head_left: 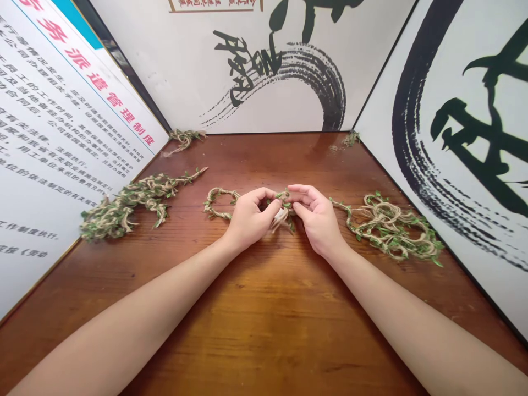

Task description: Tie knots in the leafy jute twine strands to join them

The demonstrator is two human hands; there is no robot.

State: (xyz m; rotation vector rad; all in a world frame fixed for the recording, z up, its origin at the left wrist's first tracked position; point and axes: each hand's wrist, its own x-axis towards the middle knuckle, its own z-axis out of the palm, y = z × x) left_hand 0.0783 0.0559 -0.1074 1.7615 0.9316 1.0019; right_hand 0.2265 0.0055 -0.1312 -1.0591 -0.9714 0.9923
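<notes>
My left hand (249, 217) and my right hand (315, 217) meet at the middle of the wooden table (247, 308). Their fingertips pinch a strand of artificial leaf vine (282, 214), made of jute twine with small green leaves. From my left hand, the strand curves out into a loose loop (216, 201) lying on the wood. To the right of my right hand, a tangled heap of the same vine (390, 231) lies close by, joined to the held part by a trailing length. My fingers hide part of the strand.
A longer bundle of vine (132, 203) lies at the left. Small twine pieces sit in the far left corner (183, 137) and far right corner (350, 138). White panels with printed Chinese text (61, 121) and black calligraphy (462, 137) stand around the table's sides and back.
</notes>
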